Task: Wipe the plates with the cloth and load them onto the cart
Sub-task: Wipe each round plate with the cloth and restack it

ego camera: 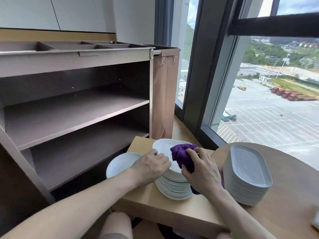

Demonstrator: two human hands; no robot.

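1. The left hand (151, 167) holds the top plate (163, 149) at its near left edge. The fingers are bent over the face of the plate; the thumb is hidden.
2. The right hand (202, 171) is clenched around a bunched purple cloth (183, 157) and presses it onto the right part of the same plate.
3. The top plate sits on a tall stack of white plates (174, 188) and appears slightly tilted against the stack.
4. The stack stands on a low wooden table (151, 204), directly in front of the person.
5. A single white plate (120, 163) lies just left of the stack, on the cart side, partly covered by the left wrist.
6. A second stack, of grey oval dishes (248, 175), stands on a round table (293, 195) to the right, apart from the white stack.
7. The cart (77, 100) stands to the left of the low table, its open shelves facing the person. A tan fabric bag (165, 94) hangs on its right end.
8. A large window (259, 109) fills the right background.
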